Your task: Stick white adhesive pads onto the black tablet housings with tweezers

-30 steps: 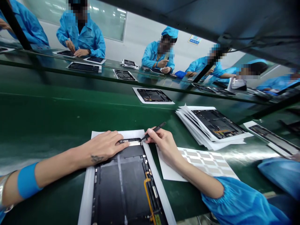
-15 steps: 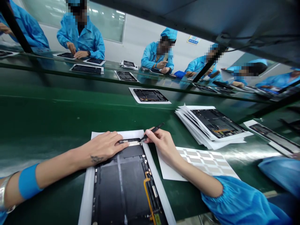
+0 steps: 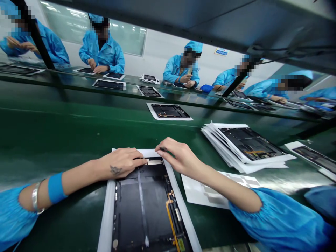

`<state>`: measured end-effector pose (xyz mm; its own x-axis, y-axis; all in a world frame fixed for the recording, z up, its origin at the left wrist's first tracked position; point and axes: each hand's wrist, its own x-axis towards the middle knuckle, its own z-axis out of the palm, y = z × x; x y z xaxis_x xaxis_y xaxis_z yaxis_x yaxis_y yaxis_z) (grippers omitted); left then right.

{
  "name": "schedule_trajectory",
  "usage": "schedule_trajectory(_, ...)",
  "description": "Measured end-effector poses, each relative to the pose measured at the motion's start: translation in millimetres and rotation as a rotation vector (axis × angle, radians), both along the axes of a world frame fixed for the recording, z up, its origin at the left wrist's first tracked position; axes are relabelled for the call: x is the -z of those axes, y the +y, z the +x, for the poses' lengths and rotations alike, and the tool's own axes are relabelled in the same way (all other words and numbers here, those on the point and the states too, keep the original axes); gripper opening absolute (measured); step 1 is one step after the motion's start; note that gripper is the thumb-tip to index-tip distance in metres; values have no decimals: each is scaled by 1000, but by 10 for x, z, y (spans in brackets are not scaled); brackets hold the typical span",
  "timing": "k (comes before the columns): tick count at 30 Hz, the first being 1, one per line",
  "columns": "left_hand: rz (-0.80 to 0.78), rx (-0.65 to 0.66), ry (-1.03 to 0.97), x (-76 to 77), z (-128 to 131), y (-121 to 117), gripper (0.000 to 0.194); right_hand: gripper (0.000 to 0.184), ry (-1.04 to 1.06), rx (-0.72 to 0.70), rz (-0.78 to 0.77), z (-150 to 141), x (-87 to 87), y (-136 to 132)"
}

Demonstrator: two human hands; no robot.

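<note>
An opened black tablet housing (image 3: 154, 206) lies on a white sheet (image 3: 105, 213) in front of me. An orange ribbon cable runs along its right side. My left hand (image 3: 122, 162) rests across the top left corner, fingers stretched out and the index fingertip at a pale strip (image 3: 155, 162) by the top edge. Above the top right corner is my right hand (image 3: 177, 154), fingers closed round slim black tweezers (image 3: 163, 149). Only a short dark end of the tweezers shows; the tips are hidden.
To the right, a white label sheet (image 3: 210, 196) with grey patches lies partly under my right forearm. Behind it stands a stack of tablet housings on white sheets (image 3: 246, 143). Another housing (image 3: 170, 111) lies further back. Co-workers in blue sit beyond the shelf edge.
My right hand has turned over, and the tweezers, which pointed at the top right corner, are now mostly hidden in it. My left hand stays on the housing. The view has shifted slightly.
</note>
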<state>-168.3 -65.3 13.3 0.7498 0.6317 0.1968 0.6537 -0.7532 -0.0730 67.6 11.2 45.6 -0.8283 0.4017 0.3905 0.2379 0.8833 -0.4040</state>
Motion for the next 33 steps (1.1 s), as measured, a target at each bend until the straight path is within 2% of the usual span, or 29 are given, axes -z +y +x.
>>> schedule_trajectory(2, -2, 13, -27, 14, -26, -16, 36, 21, -147, 19, -66, 6, 16, 89)
schedule_trajectory(4, 1, 13, -34, 24, -36, -24, 38, 23, -209, 67, -104, 58, 40, 157)
schedule_trajectory(7, 5, 15, -41, 37, -31, -18, 37, 26, -80, 128, -143, 165, 43, 160)
schedule_trajectory(11, -8, 23, -58, 49, -20, -4, 34, 30, 170, 258, -310, 210, 24, 4)
schedule_trajectory(14, -12, 18, -77, 54, -16, -2, 31, 26, 258, 208, -329, 183, 76, -122)
schedule_trajectory(16, -21, 17, -85, 64, -16, 3, 30, 19, 260, 44, -209, 183, 141, -181)
schedule_trajectory(18, -27, 28, -96, 80, -15, 9, 30, 17, 214, -126, -11, 209, 206, -221)
schedule_trajectory(20, -21, 41, -110, 93, -14, 14, 30, 19, 142, -217, 190, 244, 249, -246)
schedule_trajectory(22, -13, 37, -116, 95, -11, 11, 29, 20, 86, -222, 329, 264, 267, -260)
schedule_trajectory(25, -3, 32, -118, 81, -6, 1, 28, 19, 49, -228, 438, 245, 278, -271)
schedule_trajectory(33, 9, 44, -128, 84, -2, -3, 26, 31, 110, -247, 541, 202, 365, -297)
